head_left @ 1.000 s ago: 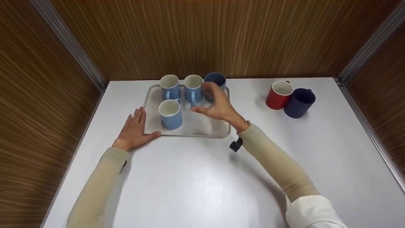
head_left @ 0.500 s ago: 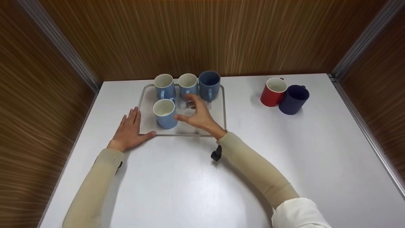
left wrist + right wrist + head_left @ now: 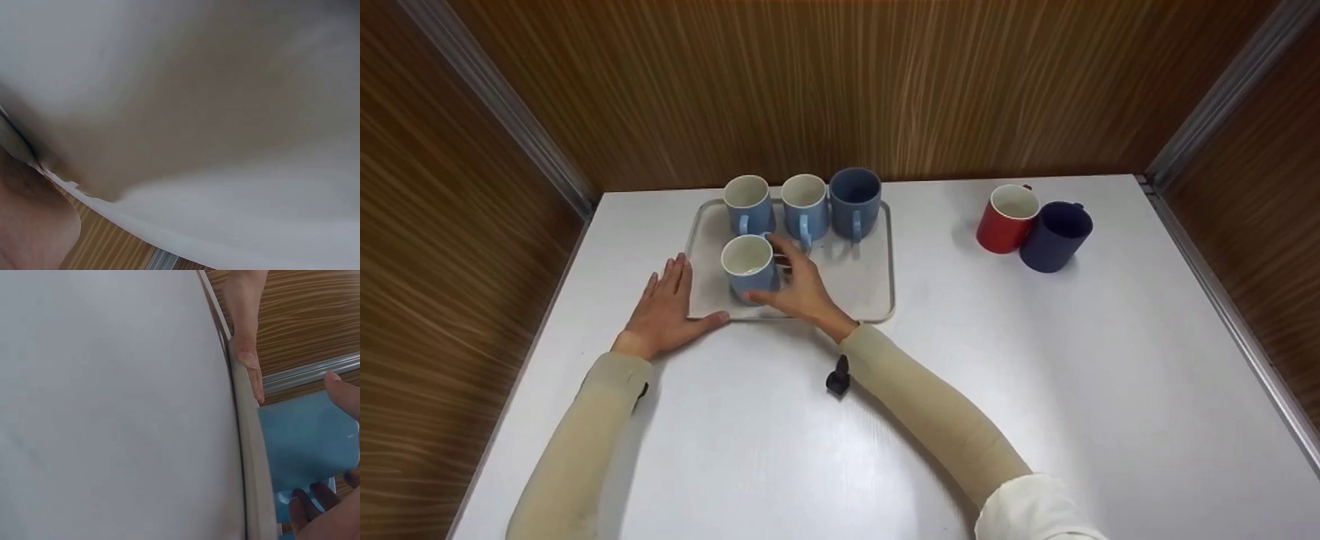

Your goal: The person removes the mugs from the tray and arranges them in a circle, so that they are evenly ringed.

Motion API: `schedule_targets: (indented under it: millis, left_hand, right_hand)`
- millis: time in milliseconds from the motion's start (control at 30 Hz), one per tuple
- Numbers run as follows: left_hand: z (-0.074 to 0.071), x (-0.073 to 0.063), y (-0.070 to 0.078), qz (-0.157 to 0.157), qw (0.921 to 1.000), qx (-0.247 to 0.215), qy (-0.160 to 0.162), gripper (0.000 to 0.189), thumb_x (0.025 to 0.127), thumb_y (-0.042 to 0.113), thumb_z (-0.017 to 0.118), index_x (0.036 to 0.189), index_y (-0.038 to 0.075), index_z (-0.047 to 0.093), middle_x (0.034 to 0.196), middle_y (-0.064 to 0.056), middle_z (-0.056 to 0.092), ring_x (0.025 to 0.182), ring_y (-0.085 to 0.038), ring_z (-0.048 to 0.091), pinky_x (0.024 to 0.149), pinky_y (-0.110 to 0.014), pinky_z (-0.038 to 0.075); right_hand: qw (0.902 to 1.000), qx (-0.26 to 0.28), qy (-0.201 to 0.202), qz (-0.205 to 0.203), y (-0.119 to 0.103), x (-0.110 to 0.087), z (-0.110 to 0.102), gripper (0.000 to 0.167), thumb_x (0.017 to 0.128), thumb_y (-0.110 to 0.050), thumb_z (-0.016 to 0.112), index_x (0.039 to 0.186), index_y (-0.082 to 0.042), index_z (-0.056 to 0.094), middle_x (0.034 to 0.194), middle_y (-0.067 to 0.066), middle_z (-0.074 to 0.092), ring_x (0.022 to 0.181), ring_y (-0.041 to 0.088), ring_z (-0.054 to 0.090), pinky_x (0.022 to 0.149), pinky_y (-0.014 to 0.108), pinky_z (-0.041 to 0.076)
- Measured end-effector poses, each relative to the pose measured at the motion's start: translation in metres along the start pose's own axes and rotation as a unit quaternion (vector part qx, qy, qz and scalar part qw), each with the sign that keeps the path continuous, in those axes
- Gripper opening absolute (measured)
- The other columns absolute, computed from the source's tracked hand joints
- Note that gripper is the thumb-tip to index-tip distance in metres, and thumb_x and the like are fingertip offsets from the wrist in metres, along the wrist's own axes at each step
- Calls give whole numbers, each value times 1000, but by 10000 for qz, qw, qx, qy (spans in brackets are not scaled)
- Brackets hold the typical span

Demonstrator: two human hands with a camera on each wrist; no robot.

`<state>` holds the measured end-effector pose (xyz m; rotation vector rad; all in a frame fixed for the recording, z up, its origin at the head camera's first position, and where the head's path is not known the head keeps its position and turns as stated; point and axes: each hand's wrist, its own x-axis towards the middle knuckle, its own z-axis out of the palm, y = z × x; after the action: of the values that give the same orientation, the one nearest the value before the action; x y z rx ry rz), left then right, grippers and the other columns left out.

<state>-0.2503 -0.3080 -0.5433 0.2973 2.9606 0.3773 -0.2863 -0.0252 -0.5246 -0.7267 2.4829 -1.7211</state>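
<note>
A: We see wood-grained panels (image 3: 810,90) behind a glossy white surface (image 3: 735,450). Where are the hands?

B: The left grip (image 3: 664,307), a bare hand, lies palm down against the front left corner of a pale tray (image 3: 859,277), its fingers straight and its thumb stretched along the near edge; it grasps nothing.

A: And the right?

B: A beige sleeve (image 3: 934,412) slants in from the lower right. At its end, the right grip (image 3: 799,289) curls round a light blue mug (image 3: 744,280) standing upright on the tray's left front, thumb on the near side, fingers reaching behind. How firmly it presses, we cannot tell.

A: What stands nearby?

B: Along the tray's back we find two more light blue mugs (image 3: 753,217) (image 3: 816,223) and, to their right, a darker blue mug (image 3: 868,214). Well apart, on the surface's right, a red mug (image 3: 1001,231) and a navy mug (image 3: 1048,244) stand close together.
</note>
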Motion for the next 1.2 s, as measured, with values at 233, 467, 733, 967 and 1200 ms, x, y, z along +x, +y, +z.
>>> schedule_targets:
  millis: [233, 467, 733, 967, 1200]
  left_hand:
    - [-3, 5, 1, 64, 9998, -87, 173, 129, 91, 88, 51, 169, -5, 6, 180, -21, -4, 167, -41, -2, 135, -61, -1]
    - [6, -10, -6, -2, 9999, -61, -109, 130, 92, 87, 52, 168, -7, 4, 179, -23, -6, 166, -44, -3, 134, -62, -2]
    - [4, -2, -2, 44, 10000, 13, 10, 130, 91, 89, 49, 168, -6, 5, 179, -22, -4, 167, -42, -2, 134, -61, -2]
    - [0, 1, -1, 47, 10000, 23, 34, 129, 92, 88, 49, 169, -5, 4, 179, -22, -5, 167, -42, -3, 134, -60, -2]
    - [1, 0, 1, 42, 10000, -21, 85, 129, 91, 87, 51, 168, -6, 5, 179, -23, -3, 167, -42, -2, 135, -60, -2]
  right_hand:
    - [9999, 90, 65, -77, 0, 8, 5, 100, 82, -19, 96, 163, -9, 39, 158, 11, 56, 146, 23, 54, 122, 35, 44]
    - [9996, 99, -67, 251, 2, 4, 24, 95, 84, -17, 94, 163, -12, 39, 161, 10, 53, 146, 20, 53, 123, 34, 44]
    - [9991, 16, 195, 383, -1, 10, 20, 91, 81, -11, 95, 158, -12, 47, 152, 10, 60, 138, 23, 59, 121, 38, 46]
    - [9982, -33, 327, 497, -3, 16, 18, 91, 77, -12, 97, 155, -9, 51, 147, 10, 65, 133, 23, 62, 117, 36, 49]
    - [9983, -50, 441, 365, -3, 11, 17, 89, 75, -15, 99, 152, -10, 55, 144, 8, 67, 129, 20, 63, 114, 35, 51]
